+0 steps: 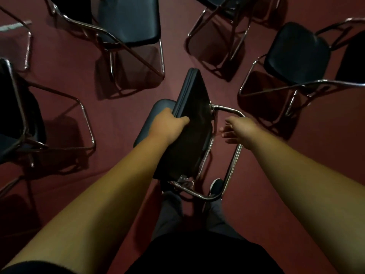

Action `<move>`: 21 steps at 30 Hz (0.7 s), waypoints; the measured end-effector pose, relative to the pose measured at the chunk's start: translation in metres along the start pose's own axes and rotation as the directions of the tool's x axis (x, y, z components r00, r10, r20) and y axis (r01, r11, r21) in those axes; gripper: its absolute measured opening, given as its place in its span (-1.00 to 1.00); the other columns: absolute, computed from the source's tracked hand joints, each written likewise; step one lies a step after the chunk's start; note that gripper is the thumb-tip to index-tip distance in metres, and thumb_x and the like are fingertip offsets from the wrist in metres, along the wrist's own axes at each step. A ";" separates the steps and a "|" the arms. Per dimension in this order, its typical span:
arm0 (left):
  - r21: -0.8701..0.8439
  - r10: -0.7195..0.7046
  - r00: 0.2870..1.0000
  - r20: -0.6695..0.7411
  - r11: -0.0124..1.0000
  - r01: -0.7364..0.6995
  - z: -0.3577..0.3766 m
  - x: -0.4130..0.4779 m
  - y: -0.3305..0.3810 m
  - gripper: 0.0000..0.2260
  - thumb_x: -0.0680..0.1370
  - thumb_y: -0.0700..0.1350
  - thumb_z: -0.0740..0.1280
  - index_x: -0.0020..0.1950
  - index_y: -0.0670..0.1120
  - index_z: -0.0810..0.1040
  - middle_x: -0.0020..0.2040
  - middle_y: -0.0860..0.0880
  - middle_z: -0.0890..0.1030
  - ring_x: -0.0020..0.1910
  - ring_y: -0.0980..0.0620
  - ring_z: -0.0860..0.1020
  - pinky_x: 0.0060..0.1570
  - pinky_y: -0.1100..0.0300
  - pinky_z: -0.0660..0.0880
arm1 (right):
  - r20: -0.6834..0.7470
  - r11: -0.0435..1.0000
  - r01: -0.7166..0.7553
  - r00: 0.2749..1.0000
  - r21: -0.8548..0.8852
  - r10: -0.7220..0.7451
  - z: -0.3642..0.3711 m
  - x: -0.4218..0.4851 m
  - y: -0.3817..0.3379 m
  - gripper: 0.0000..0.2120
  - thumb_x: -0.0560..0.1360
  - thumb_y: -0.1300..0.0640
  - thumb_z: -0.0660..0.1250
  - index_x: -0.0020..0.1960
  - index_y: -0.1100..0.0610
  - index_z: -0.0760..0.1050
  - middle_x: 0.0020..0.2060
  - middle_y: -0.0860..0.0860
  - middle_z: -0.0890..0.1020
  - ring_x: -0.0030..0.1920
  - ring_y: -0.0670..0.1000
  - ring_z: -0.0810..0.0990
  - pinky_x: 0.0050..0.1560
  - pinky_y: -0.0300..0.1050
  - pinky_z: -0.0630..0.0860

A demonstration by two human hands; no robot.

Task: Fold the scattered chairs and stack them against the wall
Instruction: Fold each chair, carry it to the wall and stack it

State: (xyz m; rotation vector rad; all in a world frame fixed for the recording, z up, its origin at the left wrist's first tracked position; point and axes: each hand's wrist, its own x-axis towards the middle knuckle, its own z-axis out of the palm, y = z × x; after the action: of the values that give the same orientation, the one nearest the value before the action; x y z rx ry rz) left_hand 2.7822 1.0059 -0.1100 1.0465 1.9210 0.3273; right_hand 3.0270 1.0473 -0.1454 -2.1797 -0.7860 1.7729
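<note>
Left arm reaches forward and down, nearly straight. Left grip (169,123) clamps the edge of the half-folded chair's (197,155) seat (192,99), thumb across its dark face, fingers hidden behind. The seat stands tilted on edge just ahead of the person's legs, on the maroon carpet (122,107). Right arm stretches alongside. Right grip (239,131) is released, fingers loose and spread, beside the chrome frame tube (234,157); contact cannot be told. Unfolded chairs stand around: far left (130,22), far right (296,52), near left (17,119).
</note>
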 end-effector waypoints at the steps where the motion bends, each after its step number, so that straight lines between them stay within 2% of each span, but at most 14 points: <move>1: 0.004 0.001 1.000 -0.018 1.000 -0.001 0.000 -0.002 0.001 -0.67 0.50 0.17 0.43 0.12 -0.01 0.52 -0.09 0.10 0.55 -0.07 0.00 0.58 -0.03 0.06 0.51 | -0.055 1.000 -0.031 0.998 -0.001 0.031 -0.009 0.005 0.013 -0.80 0.65 0.06 0.24 0.16 0.13 0.55 -0.11 0.10 0.71 -0.22 0.11 0.67 -0.15 -0.01 0.61; 3: 0.033 -0.004 0.998 -0.063 0.999 0.006 0.003 -0.006 0.004 -0.68 0.51 0.16 0.42 0.07 -0.02 0.48 -0.14 0.13 0.50 -0.14 0.05 0.53 -0.04 0.09 0.47 | -0.148 0.996 -0.087 0.986 -0.019 0.083 -0.026 0.016 0.038 -0.79 0.61 0.07 0.27 0.14 0.17 0.56 -0.08 0.12 0.69 -0.19 0.14 0.66 -0.13 0.01 0.61; 5: 0.068 -0.001 0.991 -0.132 0.998 0.010 0.008 -0.012 0.008 -0.65 0.47 0.19 0.41 0.07 -0.04 0.52 -0.12 0.08 0.56 -0.15 0.02 0.56 -0.07 0.04 0.56 | -0.217 0.989 -0.139 0.968 -0.047 0.126 -0.036 0.027 0.063 -0.75 0.56 0.06 0.33 0.12 0.22 0.58 -0.11 0.14 0.63 -0.19 0.16 0.63 -0.07 0.07 0.63; 7: 0.090 0.008 0.983 -0.185 0.996 0.009 0.013 -0.020 0.012 -0.64 0.44 0.20 0.39 0.09 -0.01 0.57 -0.10 0.05 0.61 -0.16 0.00 0.60 -0.11 0.03 0.61 | -0.235 0.985 -0.172 0.958 -0.009 0.165 -0.037 0.029 0.081 -0.68 0.53 0.05 0.38 0.19 0.23 0.59 -0.13 0.12 0.60 -0.18 0.13 0.59 -0.09 0.03 0.59; 10: 0.085 0.012 0.981 -0.192 0.996 0.005 0.022 -0.029 0.020 -0.68 0.45 0.18 0.39 0.07 0.00 0.57 -0.11 0.06 0.63 -0.19 0.04 0.61 -0.15 0.06 0.63 | -0.181 0.973 -0.206 0.958 0.106 0.223 -0.030 0.030 0.095 -0.58 0.55 0.03 0.43 0.33 0.21 0.55 0.07 0.11 0.61 0.02 0.14 0.57 0.00 0.01 0.48; 13: 0.085 0.017 0.980 -0.196 0.996 0.000 0.029 -0.035 0.027 -0.68 0.44 0.17 0.39 0.08 0.00 0.57 -0.11 0.06 0.64 -0.19 0.05 0.62 -0.16 0.05 0.63 | -0.102 0.975 -0.196 0.973 0.102 0.206 -0.027 0.028 0.101 -0.50 0.60 0.04 0.41 0.45 0.26 0.48 0.36 0.18 0.55 0.23 0.18 0.53 0.14 0.01 0.42; 15: 0.095 0.018 0.980 -0.198 0.995 0.000 0.032 -0.036 0.028 -0.66 0.45 0.17 0.40 0.11 -0.01 0.57 -0.11 0.05 0.64 -0.19 0.06 0.62 -0.17 0.08 0.62 | -0.008 0.972 -0.213 0.977 0.100 0.215 -0.027 0.029 0.103 -0.51 0.66 0.04 0.33 0.52 0.23 0.41 0.44 0.20 0.49 0.36 0.21 0.49 0.30 0.06 0.41; 16: 0.102 0.018 0.979 -0.203 0.995 0.002 0.034 -0.037 0.029 -0.66 0.45 0.16 0.40 0.11 -0.01 0.57 -0.11 0.05 0.64 -0.19 0.06 0.61 -0.18 0.09 0.61 | 0.038 0.968 -0.225 0.974 0.111 0.222 -0.028 0.029 0.104 -0.53 0.68 0.04 0.30 0.52 0.20 0.39 0.38 0.18 0.52 0.33 0.20 0.50 0.32 0.07 0.40; 17: 0.103 0.018 0.978 -0.207 0.995 0.003 0.035 -0.037 0.029 -0.66 0.45 0.16 0.40 0.11 -0.01 0.57 -0.11 0.05 0.64 -0.20 0.06 0.62 -0.19 0.10 0.60 | 0.067 0.960 -0.248 0.968 0.131 0.241 -0.030 0.029 0.104 -0.60 0.68 0.04 0.29 0.47 0.17 0.42 0.22 0.14 0.57 0.19 0.17 0.55 0.24 0.06 0.44; 19: 0.101 0.021 0.976 -0.215 0.995 0.001 0.036 -0.037 0.027 -0.66 0.45 0.16 0.40 0.12 0.00 0.58 -0.12 0.06 0.65 -0.20 0.06 0.63 -0.21 0.10 0.60 | 0.095 0.926 -0.325 0.945 0.190 0.312 -0.035 0.031 0.107 -0.78 0.62 0.02 0.32 0.17 0.14 0.48 -0.09 0.07 0.54 -0.11 0.09 0.52 0.02 0.03 0.47; 21: 0.108 0.022 0.975 -0.220 0.994 0.002 0.037 -0.037 0.027 -0.65 0.45 0.15 0.40 0.14 0.00 0.58 -0.13 0.07 0.65 -0.22 0.08 0.62 -0.25 0.12 0.58 | 0.124 0.887 -0.390 0.921 0.246 0.370 -0.038 0.031 0.109 -0.78 0.57 -0.02 0.34 -0.08 0.12 0.44 -0.21 0.05 0.46 -0.21 0.06 0.44 -0.10 -0.04 0.42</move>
State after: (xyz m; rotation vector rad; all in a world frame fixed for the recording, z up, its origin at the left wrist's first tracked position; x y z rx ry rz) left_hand 2.8357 0.9873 -0.0936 1.1298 2.1526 0.3623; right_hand 3.0956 0.9788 -0.2156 -2.2005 -0.1126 2.0075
